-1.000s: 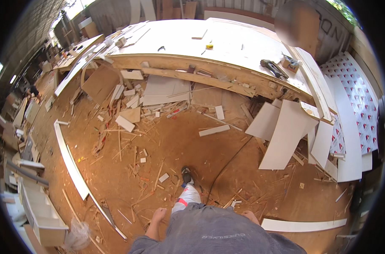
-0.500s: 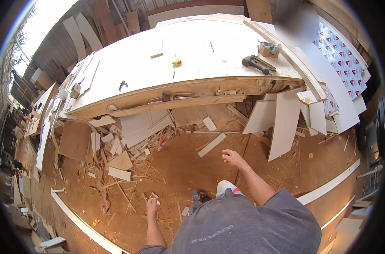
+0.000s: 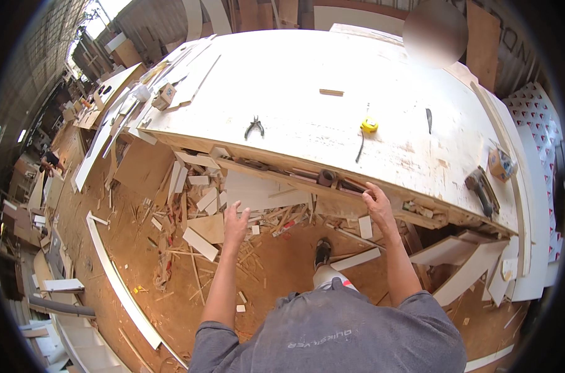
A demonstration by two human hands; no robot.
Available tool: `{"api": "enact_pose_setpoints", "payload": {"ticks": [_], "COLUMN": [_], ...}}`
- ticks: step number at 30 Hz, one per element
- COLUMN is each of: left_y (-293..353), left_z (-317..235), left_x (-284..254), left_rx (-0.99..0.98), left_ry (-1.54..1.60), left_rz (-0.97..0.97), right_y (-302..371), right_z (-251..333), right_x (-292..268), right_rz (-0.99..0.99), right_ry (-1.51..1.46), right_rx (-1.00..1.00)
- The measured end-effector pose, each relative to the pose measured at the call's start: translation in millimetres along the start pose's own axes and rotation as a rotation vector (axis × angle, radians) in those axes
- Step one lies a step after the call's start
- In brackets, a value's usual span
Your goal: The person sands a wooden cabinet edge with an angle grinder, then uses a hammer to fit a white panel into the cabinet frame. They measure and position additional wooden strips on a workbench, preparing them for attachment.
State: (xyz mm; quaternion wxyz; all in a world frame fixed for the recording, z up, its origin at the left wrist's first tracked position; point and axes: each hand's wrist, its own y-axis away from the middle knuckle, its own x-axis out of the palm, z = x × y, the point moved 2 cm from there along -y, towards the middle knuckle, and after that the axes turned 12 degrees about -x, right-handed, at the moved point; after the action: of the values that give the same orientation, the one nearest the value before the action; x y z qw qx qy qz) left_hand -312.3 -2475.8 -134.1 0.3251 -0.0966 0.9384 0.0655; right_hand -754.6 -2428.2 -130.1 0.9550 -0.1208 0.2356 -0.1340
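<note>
My right hand [image 3: 377,204] is raised at the front edge of the white-topped workbench [image 3: 295,74], fingers apart, close to the narrow shelf under the top. A dark round object [image 3: 326,178] lies on that shelf, left of the hand. My left hand [image 3: 235,222] hangs lower, in front of the bench, with its fingers spread and nothing in it. On the top are black pliers [image 3: 254,127], a yellow tape measure [image 3: 369,125], a thin dark strip [image 3: 360,147], a dark slim tool [image 3: 428,120] and a small wood block [image 3: 331,92].
At the bench's right end lie a nail gun [image 3: 482,190] and a small cardboard box [image 3: 501,164]. Wood offcuts [image 3: 202,244] and splinters litter the floor below. White panels [image 3: 475,273] lean at the right. A long white strip [image 3: 118,280] lies on the floor at left.
The view has swung left and come closer to the bench. Both my hands have risen toward its front edge, and the left has opened. One shoe now shows stepping forward.
</note>
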Motion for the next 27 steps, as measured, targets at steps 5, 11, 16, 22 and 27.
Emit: {"api": "enact_pose_setpoints", "payload": {"ticks": [5,11,16,22,27], "left_y": [-133,-263,-339,-421,-517], "left_z": [-83,-112,-112,-87,-64], "left_x": [28,86,115,109,57], "left_rx": [0.076,0.069,0.095,0.22,0.08], "left_ry": [-0.15,-0.44,-0.557,-0.559,-0.535], "left_rz": [-0.05,0.003,0.011,-0.098,-0.146], "right_y": [-174,-295,-306,-300,-312], "right_z": [-38,-62,-99,-106,-102], "right_x": [10,37,55,71,83], "right_rz": [-0.139,-0.005,-0.061,-0.238,-0.22], "right_ry": [0.618,0.821,0.86,1.033,1.05], "right_rx": [-0.178,0.122,0.131,-0.022,0.0]}}
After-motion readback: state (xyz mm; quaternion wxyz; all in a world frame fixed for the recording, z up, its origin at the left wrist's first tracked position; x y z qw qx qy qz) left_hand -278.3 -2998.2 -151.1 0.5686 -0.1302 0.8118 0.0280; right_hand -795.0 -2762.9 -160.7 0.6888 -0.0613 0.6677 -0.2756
